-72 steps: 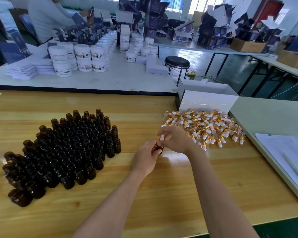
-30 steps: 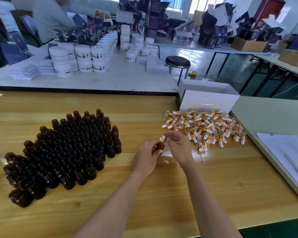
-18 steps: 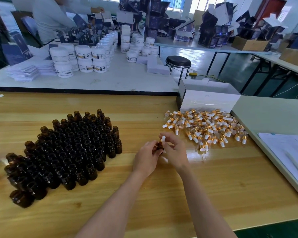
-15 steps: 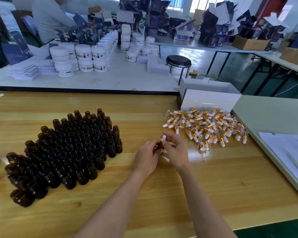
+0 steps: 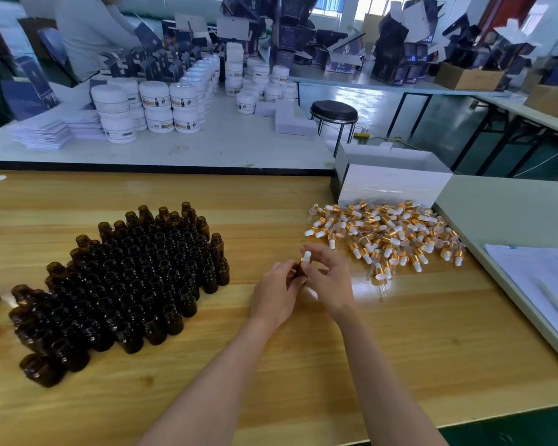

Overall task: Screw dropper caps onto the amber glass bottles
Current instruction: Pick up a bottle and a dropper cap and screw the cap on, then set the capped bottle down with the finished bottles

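The left hand grips one amber bottle over the wooden table. The right hand pinches one dropper cap on the bottle's neck. To the left stand dozens of open bottles, and to the right lies one heap of caps, too many to count.

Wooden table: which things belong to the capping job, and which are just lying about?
In the job: left hand, held bottle, right hand, dropper cap, open bottles, loose caps pile.
Lying about: white jars, stool, papers.

right hand lowered beside dropper cap — fingers re-gripped, gold collar now down on bottle
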